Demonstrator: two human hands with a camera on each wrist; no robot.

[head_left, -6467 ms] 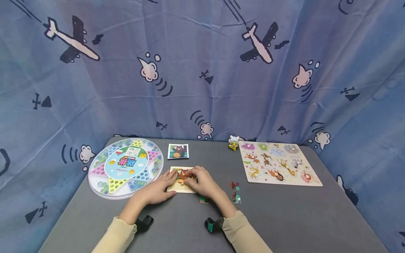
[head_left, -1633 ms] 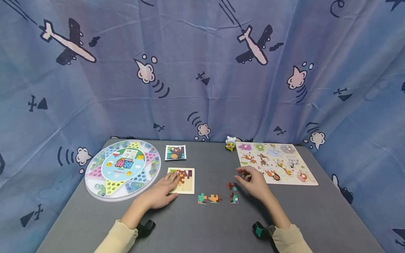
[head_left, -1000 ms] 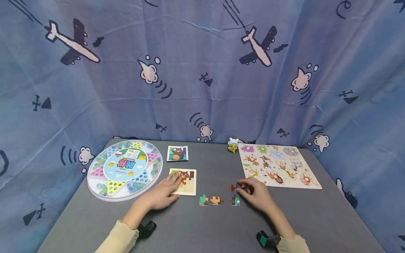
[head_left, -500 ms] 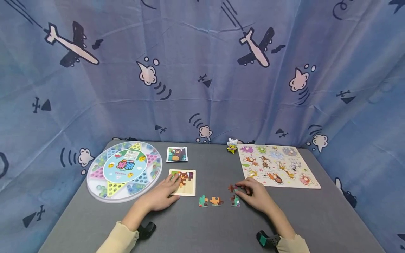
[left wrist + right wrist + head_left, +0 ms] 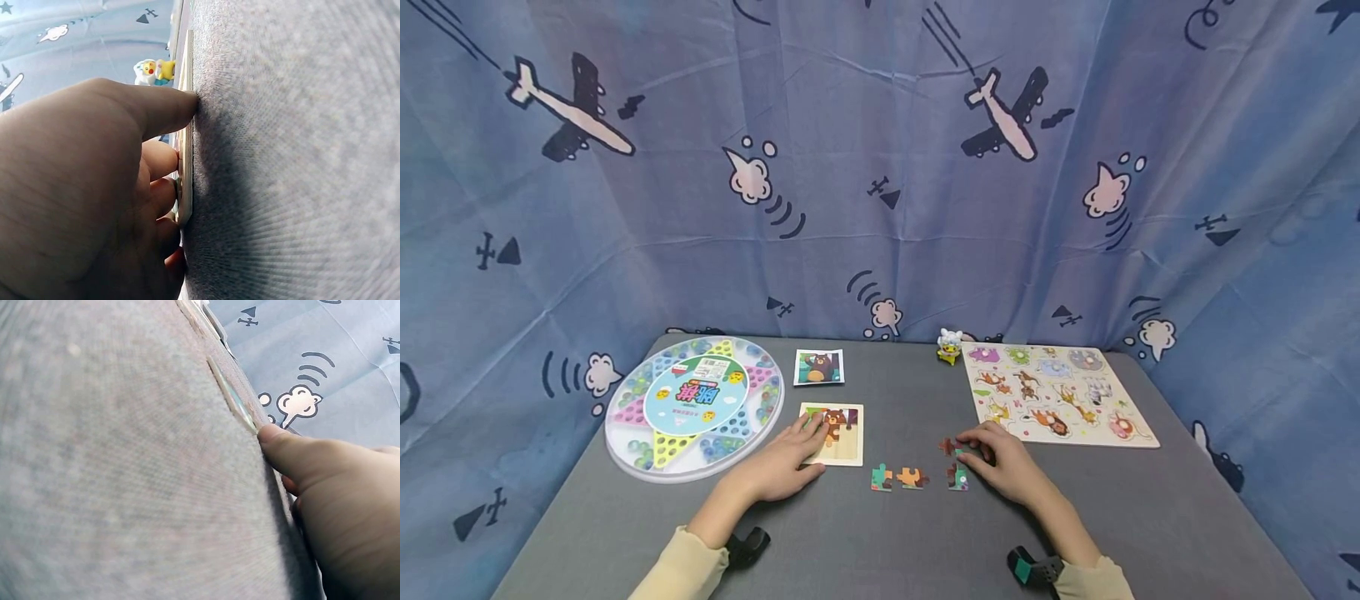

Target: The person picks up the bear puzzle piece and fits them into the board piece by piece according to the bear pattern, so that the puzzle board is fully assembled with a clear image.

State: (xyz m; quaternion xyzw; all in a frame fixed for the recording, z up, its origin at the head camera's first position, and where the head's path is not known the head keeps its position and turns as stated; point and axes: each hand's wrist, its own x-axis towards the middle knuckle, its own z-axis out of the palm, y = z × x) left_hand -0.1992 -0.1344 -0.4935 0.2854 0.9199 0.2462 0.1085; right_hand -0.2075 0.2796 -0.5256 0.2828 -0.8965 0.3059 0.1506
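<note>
My left hand [image 5: 778,462] lies with fairly straight fingers on the left part of a small wooden puzzle tray [image 5: 848,457]. In the left wrist view, its thumb [image 5: 169,112] reaches along the tray's edge. Bear-picture pieces [image 5: 837,418] fill the tray's upper part, partly under the fingers. My right hand [image 5: 1006,462] pinches a reddish-brown and teal puzzle piece [image 5: 947,447] on the table between thumb and curled index finger; part of it is hidden. Just below that lies a brown-green puzzle piece [image 5: 957,477]. A green piece [image 5: 881,477] and an orange piece [image 5: 912,477] lie between the hands.
A bear picture card [image 5: 819,367] lies behind the tray. To the left is a round marble board game [image 5: 692,454]. At the back right are a small toy figure [image 5: 949,347] and an animal peg puzzle board [image 5: 1000,429]. A patterned curtain [image 5: 880,167] hangs behind the table.
My right hand has left the tray, moved right and come down onto the reddish-brown piece, where it has stayed for about a second. The left hand still rests on the tray.
</note>
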